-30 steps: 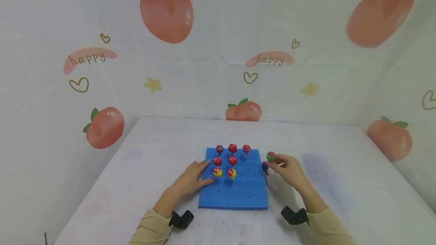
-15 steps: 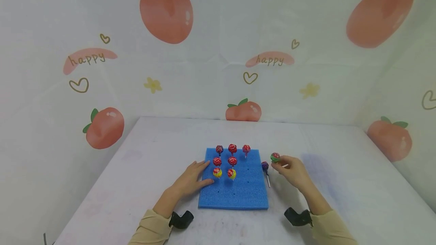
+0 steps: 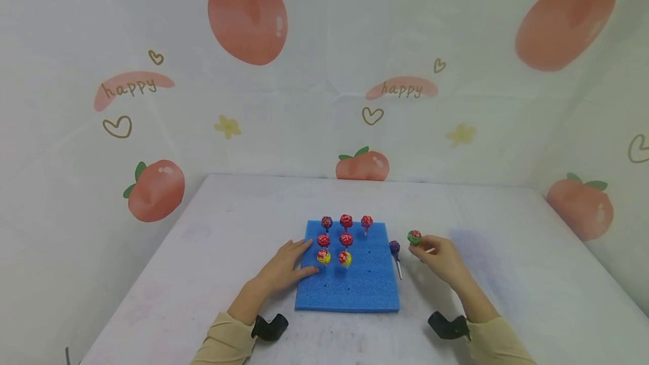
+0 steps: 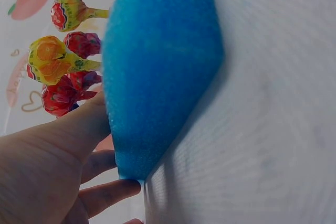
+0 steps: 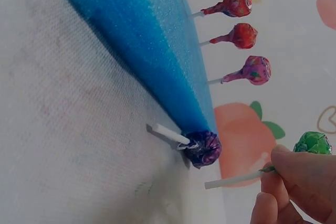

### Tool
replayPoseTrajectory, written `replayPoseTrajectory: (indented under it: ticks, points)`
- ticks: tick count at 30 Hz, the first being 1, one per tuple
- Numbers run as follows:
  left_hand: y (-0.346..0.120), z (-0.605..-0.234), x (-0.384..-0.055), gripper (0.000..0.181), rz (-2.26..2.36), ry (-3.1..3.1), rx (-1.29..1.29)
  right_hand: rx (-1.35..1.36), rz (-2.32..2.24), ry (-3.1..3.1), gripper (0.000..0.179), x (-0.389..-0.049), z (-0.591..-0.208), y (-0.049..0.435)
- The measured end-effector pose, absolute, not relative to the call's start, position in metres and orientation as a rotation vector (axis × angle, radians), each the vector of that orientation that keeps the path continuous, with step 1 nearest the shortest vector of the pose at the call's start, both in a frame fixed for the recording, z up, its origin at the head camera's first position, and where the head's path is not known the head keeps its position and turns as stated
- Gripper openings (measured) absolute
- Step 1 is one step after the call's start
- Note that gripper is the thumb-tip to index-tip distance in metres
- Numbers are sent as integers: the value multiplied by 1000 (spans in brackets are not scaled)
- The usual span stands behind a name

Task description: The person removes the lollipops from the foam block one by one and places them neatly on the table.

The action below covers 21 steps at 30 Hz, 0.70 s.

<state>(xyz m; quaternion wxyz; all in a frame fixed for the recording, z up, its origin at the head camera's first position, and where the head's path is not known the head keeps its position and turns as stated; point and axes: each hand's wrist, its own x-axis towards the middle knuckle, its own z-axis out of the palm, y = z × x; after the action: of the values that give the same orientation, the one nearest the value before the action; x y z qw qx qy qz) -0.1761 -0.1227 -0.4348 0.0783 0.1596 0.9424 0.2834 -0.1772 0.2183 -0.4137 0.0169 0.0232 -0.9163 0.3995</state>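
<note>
My right hand (image 3: 442, 259) pinches a green-wrapped lollipop (image 3: 414, 237) just below its candy, to the right of the blue foam block (image 3: 372, 292). In the right wrist view its white stick points left, free of the foam. A purple-wrapped lollipop (image 5: 203, 149) lies on the table against the block's right side. Several lollipops stand upright in the foam, among them a yellow one (image 3: 323, 257), a red one (image 3: 346, 221) and a pink one (image 3: 367, 222). My left hand (image 3: 284, 266) rests with spread fingers on the block's left edge, the thumb on its top.
Small holes (image 3: 348, 288) dot the front and right part of the foam. The white table (image 3: 213, 252) reaches back to a white cloth backdrop (image 3: 314, 32) printed with peaches. Black wrist mounts (image 3: 271, 328) sit at both sleeves.
My right hand has drawn a little to the right and slightly down, away from the block, carrying the green lollipop. The left hand and the foam block stay put.
</note>
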Motion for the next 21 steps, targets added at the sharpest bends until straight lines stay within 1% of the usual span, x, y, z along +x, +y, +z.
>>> replayPoseTrajectory:
  ticks: [12,21]
  points:
    - [-123,-438,-178,69,834,2847,502,54,1224,-2894,24,-175,-418,223]
    - [-123,-436,-178,69,834,2845,497,31,1207,-2927,23,-176,-422,225]
